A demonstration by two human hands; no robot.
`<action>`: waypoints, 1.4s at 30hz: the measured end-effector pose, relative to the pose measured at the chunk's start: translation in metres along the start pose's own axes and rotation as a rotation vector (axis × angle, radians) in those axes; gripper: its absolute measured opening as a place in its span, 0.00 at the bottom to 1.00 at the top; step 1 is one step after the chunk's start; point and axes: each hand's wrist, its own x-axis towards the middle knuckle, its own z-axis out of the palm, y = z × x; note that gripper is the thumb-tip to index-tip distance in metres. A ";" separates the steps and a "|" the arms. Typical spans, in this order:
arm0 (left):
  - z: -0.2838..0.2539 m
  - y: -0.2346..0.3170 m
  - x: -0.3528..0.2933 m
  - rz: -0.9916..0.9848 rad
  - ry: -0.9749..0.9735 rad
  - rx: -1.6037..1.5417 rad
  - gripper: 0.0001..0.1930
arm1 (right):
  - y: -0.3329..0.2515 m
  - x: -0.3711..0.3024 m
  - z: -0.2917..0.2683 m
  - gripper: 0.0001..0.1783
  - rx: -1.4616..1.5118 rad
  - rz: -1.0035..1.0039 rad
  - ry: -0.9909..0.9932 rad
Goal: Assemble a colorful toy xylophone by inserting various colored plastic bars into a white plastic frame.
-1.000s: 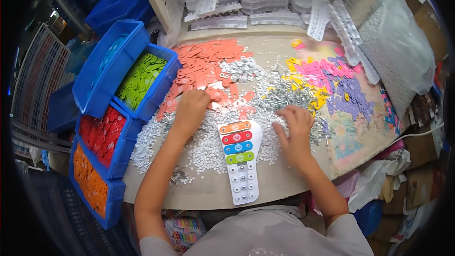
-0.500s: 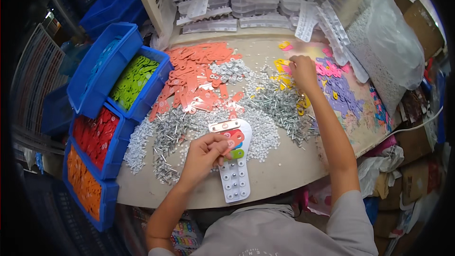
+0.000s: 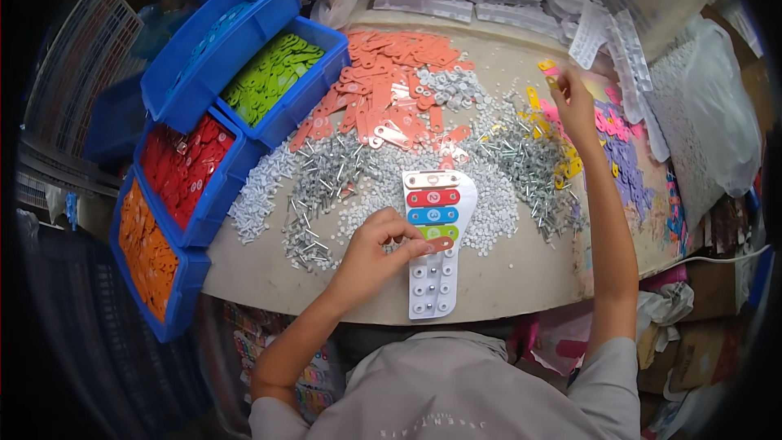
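Observation:
A white foot-shaped plastic tray (image 3: 425, 297) lies in front of me, with white, red, blue and green strips (image 3: 433, 215) laid across it. Below them are paired round posts holding white rings and metal pins. My left hand (image 3: 376, 254) pinches one end of a coral plastic strip (image 3: 440, 244), which lies across the tray just under the green one. Out to the far right, my right hand (image 3: 575, 107) has its fingers closed at the scattered yellow plastic pieces (image 3: 533, 99). A small yellow piece shows at its fingertips, partly hidden.
Blue bins (image 3: 267, 140) at the left hold blue, green, red and orange strips. Coral strips (image 3: 379, 85) are heaped behind the tray, among metal pins (image 3: 322, 187) and white rings (image 3: 489, 195). Purple pieces (image 3: 626, 175) lie right. Clear plastic trays (image 3: 509, 20) and a filled bag (image 3: 717, 106) stand behind.
My left hand has lowered the coral strip onto the tray below the green one, uncovering the upper strips. My right hand stays among the yellow pieces, its fingers now pinched. The whole view has shifted.

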 end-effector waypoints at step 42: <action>0.044 -0.038 -0.048 0.008 0.281 0.309 0.27 | -0.213 -0.236 0.010 0.07 0.314 0.097 -0.289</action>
